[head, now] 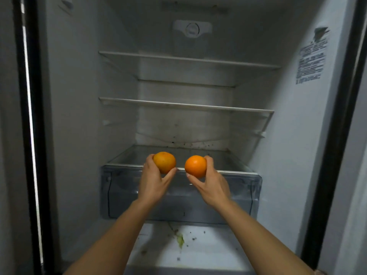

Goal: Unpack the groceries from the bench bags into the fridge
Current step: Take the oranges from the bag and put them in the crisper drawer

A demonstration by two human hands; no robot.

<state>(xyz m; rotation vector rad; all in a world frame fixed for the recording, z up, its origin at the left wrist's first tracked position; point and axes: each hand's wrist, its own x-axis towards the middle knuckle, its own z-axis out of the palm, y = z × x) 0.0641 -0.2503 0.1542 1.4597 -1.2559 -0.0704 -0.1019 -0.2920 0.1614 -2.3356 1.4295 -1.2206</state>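
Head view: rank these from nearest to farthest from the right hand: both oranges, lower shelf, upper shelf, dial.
1. Right orange, in the right hand grip.
2. Left orange, just beside it, held by the left hand.
3. Lower shelf, above and behind.
4. Upper shelf, higher still.
5. Dial, topmost, at the back.

Dim, soft focus, wide-angle edge bending
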